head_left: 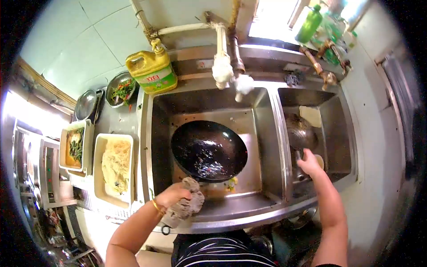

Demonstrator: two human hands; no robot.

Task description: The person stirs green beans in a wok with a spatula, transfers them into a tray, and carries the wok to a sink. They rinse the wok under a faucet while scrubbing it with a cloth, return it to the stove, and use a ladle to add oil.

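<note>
A black wok (209, 151) lies in the large left sink basin, with a wet, shiny inside. My left hand (175, 196) is closed on a crumpled grey rag (189, 204) at the wok's near left edge. Whether the rag wraps a wok handle is hidden. Over in the smaller right basin, my right hand (310, 163) grips the handle of a perforated metal strainer (302, 132). A pale flat piece (310, 116) lies behind the strainer, and a round pale item (319, 161) shows partly beside my right hand.
A yellow detergent jug (152, 71) stands behind the left basin. On the left counter are a white tub of noodles (116, 162), a tub with greens (75, 149) and a bowl of chopped vegetables (121, 91). Taps (243, 84) overhang the sink; a green bottle (310, 24) stands back right.
</note>
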